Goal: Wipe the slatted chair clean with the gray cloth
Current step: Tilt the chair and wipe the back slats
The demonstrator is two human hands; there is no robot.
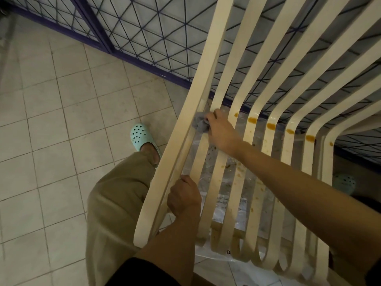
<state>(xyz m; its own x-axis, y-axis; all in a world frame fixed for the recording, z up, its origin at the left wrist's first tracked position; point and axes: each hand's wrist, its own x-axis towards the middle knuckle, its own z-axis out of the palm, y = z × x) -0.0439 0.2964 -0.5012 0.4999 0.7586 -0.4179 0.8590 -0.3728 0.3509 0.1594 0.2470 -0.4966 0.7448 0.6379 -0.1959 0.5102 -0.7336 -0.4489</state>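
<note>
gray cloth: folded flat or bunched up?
Bunched. The gray cloth is a crumpled wad gripped in the right hand, pressed against a slat of the slatted chair.

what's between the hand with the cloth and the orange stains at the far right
Head view: from the right hand gripping the gray cloth, more cream slats, each carrying an orange stain.

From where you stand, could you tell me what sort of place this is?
Probably a home porch or balcony: a tiled floor, a purple-framed metal grille, and a cream slatted chair being wiped there.
</note>
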